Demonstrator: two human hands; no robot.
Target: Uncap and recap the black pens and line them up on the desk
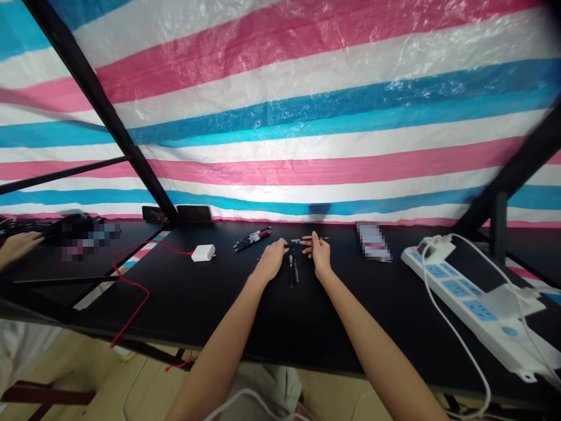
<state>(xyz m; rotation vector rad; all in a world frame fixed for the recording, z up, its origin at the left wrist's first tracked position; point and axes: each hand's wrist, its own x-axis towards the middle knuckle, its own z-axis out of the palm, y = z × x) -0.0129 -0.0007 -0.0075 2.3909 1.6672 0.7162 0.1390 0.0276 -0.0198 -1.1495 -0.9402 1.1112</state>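
Both my hands are over the middle of the black table. My left hand [272, 261] has its fingers curled together, thumb toward the right; what they pinch, if anything, is too small to make out. Thumb and fingers of my right hand [319, 255] close around a thin pen part [325, 238], whose tip sticks out to the right. A small light piece [295, 241] shows between the hands. Just below it on the table lie pen pieces [291, 272], one dark and one greyish, side by side. A bunch of pens [253, 238] lies beyond my left hand.
A white charger [203, 253] with a red cable [142, 286] lies to the left. On the right are a blurred-out packet [373, 242] and a long white power strip [477, 310] with cables. Phones [194, 214] lean at the back. Another person's hand [20, 248] is far left.
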